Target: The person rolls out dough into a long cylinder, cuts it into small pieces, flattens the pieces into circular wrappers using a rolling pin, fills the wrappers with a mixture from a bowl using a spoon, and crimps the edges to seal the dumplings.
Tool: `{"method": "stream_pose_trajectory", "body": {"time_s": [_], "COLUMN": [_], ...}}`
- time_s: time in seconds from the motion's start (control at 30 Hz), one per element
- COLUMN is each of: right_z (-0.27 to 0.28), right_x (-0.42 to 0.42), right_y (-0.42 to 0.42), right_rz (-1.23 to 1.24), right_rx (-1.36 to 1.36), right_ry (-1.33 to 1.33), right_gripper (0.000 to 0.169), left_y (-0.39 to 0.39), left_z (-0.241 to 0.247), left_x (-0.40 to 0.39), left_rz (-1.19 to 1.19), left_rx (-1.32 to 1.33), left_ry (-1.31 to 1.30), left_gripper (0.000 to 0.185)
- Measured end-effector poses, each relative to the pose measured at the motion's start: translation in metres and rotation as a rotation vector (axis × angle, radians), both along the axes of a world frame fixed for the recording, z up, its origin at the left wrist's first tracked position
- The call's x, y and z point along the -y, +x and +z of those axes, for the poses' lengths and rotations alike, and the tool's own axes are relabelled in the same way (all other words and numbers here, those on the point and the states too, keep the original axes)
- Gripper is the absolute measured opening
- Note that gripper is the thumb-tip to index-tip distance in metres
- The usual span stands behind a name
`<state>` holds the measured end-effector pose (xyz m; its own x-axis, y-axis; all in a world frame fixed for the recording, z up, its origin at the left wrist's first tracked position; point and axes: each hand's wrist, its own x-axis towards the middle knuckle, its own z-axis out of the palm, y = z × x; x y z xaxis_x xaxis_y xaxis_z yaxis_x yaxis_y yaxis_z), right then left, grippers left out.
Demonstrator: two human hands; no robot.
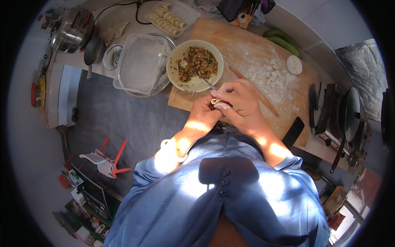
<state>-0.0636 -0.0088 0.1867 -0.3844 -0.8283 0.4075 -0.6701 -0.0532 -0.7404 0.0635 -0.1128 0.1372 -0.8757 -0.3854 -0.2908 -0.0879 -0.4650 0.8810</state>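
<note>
My left hand (202, 112) and my right hand (243, 102) meet near the front edge of a wooden board (213, 29). Between their fingers is a folded dumpling wrapper (215, 101), pinched from both sides; whether filling is inside is hidden. Just beyond stands a cream enamel bowl (172, 72) with minced filling (197, 60). A metal spoon (209, 84) rests in that bowl, its handle reaching over the rim close to my right fingertips. Right of the bowl, a wooden rolling pin (267, 103) lies diagonally, partly covered by my right hand. Several small dough pieces (269, 75) lie on floured wood.
A plastic tray (193, 17) holds rows of shaped dumplings at the back. Left of the bowl sits a clear plastic container (142, 61). A small white dish (294, 64), a black phone-like slab (293, 132), a cleaver (313, 103) and a lidded pan (351, 114) are to the right.
</note>
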Motion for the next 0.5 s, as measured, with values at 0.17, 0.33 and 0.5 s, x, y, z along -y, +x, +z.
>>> {"method": "stream_pose_trajectory", "body": {"time_s": [0.17,0.33,0.5], "right_z": [-0.016,-0.022,-0.008], "right_x": [-0.001,-0.001,0.002], "right_y": [0.003,0.005,0.008], "right_rz": [0.033,-0.005,-0.006], "right_rx": [0.080,0.216,0.131], "right_ry": [-0.068,-0.058,0.046], "right_gripper": [0.019,0.020,0.020], "left_y": [-0.001,0.001,0.003], "left_z": [0.003,0.005,0.003], "left_x": [-0.001,-0.002,0.001], "left_rz": [-0.009,0.016,-0.013], "left_rx": [-0.008,-0.006,0.106], "left_ry": [0.017,0.045,0.004], "left_gripper": [0.024,0.025,0.021]}}
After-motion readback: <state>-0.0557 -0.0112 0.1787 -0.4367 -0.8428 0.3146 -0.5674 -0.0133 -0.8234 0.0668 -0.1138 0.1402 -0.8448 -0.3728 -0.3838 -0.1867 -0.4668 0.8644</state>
